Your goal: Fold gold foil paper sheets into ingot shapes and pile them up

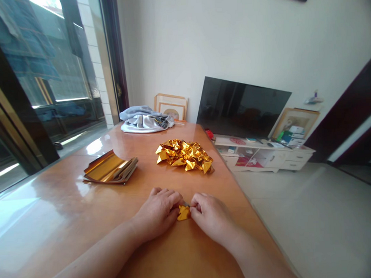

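My left hand (159, 213) and my right hand (210, 215) meet on the wooden table (68, 232), both pinching a small piece of gold foil paper (183, 214) pressed flat against the tabletop. Most of the paper is covered by my fingers. Farther back on the table lies a heap of folded gold foil pieces (184, 155). To its left sits a stack of flat gold foil sheets (109, 169).
A bundle of grey-white cloth (146, 119) lies at the table's far end. The table's right edge drops to a tiled floor (321, 218). A dark television (240, 107) stands on a low white cabinet (262, 152). Glass doors (41, 81) are on the left.
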Demonstrator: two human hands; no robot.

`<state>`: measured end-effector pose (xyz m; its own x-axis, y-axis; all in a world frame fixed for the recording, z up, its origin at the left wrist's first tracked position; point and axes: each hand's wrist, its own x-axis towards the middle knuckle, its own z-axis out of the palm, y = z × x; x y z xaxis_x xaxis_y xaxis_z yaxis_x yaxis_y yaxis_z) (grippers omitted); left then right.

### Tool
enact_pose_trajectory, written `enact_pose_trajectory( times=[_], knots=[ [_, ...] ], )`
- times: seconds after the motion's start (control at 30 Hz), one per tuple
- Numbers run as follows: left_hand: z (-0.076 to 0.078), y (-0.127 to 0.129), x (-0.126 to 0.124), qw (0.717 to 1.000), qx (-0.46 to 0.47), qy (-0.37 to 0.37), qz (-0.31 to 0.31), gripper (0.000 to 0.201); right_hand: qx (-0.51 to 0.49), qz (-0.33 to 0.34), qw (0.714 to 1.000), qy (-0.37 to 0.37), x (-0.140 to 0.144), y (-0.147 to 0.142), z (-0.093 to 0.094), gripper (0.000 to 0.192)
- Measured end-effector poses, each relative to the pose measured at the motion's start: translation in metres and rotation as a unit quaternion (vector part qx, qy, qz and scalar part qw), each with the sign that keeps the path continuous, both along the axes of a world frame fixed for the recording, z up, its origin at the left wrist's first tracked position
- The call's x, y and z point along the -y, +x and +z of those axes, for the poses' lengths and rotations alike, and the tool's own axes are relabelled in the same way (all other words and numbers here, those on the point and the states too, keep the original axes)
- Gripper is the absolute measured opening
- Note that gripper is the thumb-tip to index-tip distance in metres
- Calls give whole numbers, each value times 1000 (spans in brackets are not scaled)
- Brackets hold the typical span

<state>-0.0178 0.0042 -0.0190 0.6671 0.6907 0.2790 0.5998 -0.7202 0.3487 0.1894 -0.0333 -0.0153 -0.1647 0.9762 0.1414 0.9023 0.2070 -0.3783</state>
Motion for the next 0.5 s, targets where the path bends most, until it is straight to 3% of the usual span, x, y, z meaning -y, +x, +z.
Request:
enact_pose_trajectory(
  times=[0.17,0.37,0.5],
  knots=[
    [3,-3,2,998,-25,36,-42,22,-4,-13,1000,-13,-2,3,-3,6],
    [4,-3,1,999,-24,16,-45,25,1,21,1000,4,1,1,-2,6],
    [4,-3,0,999,-25,8,-46,25,-13,32,999,-14,-1,0,-3,18]
  ],
)
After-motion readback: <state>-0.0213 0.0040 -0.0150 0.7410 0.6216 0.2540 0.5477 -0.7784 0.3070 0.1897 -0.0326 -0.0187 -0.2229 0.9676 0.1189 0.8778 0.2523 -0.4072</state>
